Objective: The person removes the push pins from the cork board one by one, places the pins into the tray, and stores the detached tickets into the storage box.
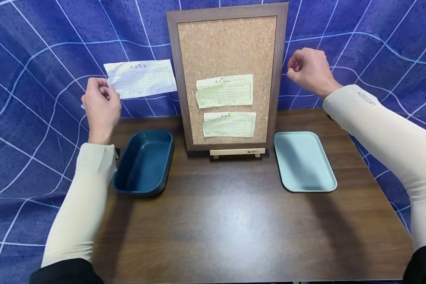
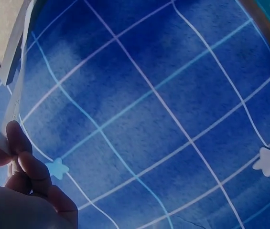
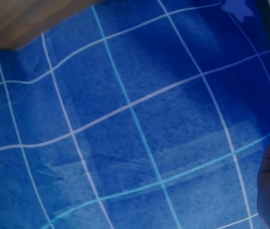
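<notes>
In the head view my left hand (image 1: pixel 102 103) pinches a white printed form slip (image 1: pixel 142 79) by its left end, left of the corkboard (image 1: pixel 227 47). The left wrist view shows the slip (image 2: pixel 16 105) edge-on between thumb and fingers. Two greenish printed slips hang on the lower half of the cork: an upper slip (image 1: pixel 225 91) with a pink spot at its top and a lower slip (image 1: pixel 229 125) with a yellow one. My right hand (image 1: pixel 310 71) is raised right of the board, fingers curled in toward the thumb; nothing shows between them.
The framed board leans upright on a small wooden stand (image 1: pixel 238 152) at the back of the brown table (image 1: pixel 213 221). A deep dark-blue tray (image 1: pixel 143 163) stands to its left, a shallow light-blue tray (image 1: pixel 305 161) to its right. Blue patterned cloth (image 1: pixel 56 59) hangs behind.
</notes>
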Tool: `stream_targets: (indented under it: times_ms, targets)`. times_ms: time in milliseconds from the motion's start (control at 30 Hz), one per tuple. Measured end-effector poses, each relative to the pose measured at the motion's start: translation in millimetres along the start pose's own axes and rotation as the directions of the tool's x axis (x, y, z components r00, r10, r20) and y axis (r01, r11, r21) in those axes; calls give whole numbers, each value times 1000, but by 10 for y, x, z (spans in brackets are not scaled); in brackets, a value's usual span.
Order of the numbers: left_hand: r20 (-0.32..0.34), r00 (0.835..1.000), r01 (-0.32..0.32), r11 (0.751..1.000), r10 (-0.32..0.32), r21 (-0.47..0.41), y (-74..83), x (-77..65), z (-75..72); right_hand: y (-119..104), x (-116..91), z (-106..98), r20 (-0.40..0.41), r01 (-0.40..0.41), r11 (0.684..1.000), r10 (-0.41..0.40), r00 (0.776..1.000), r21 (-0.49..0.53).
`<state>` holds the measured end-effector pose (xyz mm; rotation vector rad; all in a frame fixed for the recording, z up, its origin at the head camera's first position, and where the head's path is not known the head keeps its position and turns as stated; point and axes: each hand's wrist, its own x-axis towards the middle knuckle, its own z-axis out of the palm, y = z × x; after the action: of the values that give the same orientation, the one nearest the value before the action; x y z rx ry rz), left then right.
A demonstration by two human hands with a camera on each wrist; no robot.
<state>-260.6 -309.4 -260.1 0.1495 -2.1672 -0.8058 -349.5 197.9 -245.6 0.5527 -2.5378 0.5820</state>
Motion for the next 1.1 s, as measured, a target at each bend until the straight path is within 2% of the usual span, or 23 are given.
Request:
stream_targets:
  times_ms: [167,500,667,800,967,1100]
  targets:
    - [-8,1000,2,1000,-2,22,-136,-120,-106,103,-114,22,18,-16,1000,16,1000,11]
    - [54,999,-9,998,5,68,-412,-394,-278,354,-389,174,28,-21,1000,20,999,23]
    - [84,994,-70,995,63,74,-544,-561,-268,484,-559,294,45,-34,999,33,998,36]
    - [132,985,-122,989,110,82,-665,-699,-235,562,-675,423,56,-31,998,28,998,52]
    - [194,977,-119,984,93,130,-820,-873,-194,625,-801,623,116,-27,997,19,993,71]
    - [249,966,-108,980,64,169,-898,-981,-181,674,-913,756,176,-69,994,54,983,82]
